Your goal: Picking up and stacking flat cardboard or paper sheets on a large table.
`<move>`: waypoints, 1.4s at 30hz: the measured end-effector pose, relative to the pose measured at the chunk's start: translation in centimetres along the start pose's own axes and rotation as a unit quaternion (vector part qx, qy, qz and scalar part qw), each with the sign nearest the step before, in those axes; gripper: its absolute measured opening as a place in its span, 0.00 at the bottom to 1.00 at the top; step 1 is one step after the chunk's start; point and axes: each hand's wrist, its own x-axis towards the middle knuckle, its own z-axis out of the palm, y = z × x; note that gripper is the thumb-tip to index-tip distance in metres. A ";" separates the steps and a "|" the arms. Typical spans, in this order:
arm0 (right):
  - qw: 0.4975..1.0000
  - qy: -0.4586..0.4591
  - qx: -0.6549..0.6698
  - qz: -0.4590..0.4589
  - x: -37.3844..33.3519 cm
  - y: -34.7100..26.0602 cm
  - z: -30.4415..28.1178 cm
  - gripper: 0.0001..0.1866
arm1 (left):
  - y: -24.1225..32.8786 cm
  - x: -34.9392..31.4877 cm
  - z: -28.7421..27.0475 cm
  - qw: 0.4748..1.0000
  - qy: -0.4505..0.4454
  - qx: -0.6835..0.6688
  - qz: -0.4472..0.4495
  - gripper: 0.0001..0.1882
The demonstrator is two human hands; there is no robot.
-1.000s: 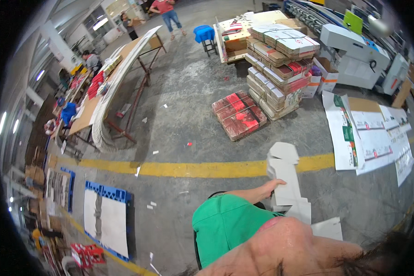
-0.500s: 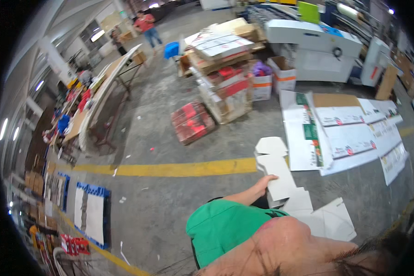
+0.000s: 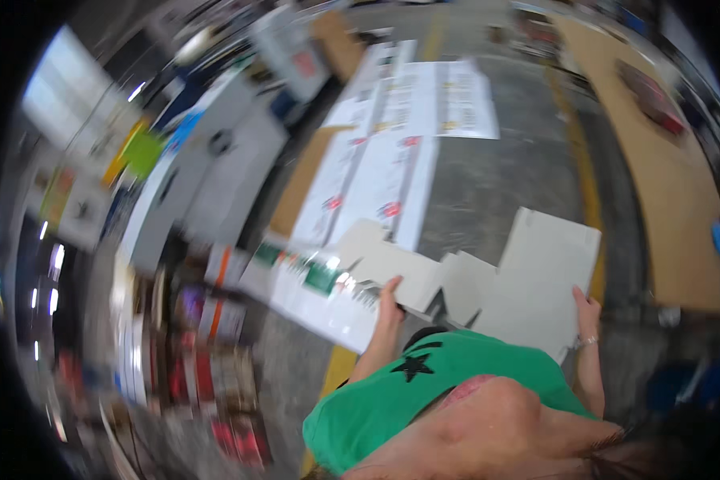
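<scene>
Both the left fingers [image 3: 390,290] and right fingers [image 3: 582,299] pinch edges of white cardboard [image 3: 546,252] spanning between them.

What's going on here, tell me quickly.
Someone in a green top is holding pale cut cardboard in front of them. The left hand grips its narrower part; the right hand holds the far right edge. Ahead, printed white sheets lie on the floor, with a long brown board off to the right.

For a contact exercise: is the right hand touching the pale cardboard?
Touching: the head view shows the right hand gripping the pale cardboard, fingers overlapping its edge.
</scene>
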 end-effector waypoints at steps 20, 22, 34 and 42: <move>0.991 0.128 -0.004 0.047 48.2 -13.4 1.1 0.22 | -8.3 38.8 45.7 0.989 -0.102 0.033 -0.102 0.17; 0.988 0.134 0.069 0.038 53.1 -15.8 2.1 0.23 | -9.4 43.4 50.9 0.987 -0.127 0.028 -0.092 0.18; 0.918 0.320 0.180 0.152 74.3 -21.3 1.4 0.24 | -17.0 65.0 89.6 0.919 -0.311 0.172 -0.172 0.20; 0.846 0.415 0.258 0.214 87.7 -17.0 1.4 0.28 | -29.0 73.6 110.2 0.851 -0.399 0.288 -0.182 0.24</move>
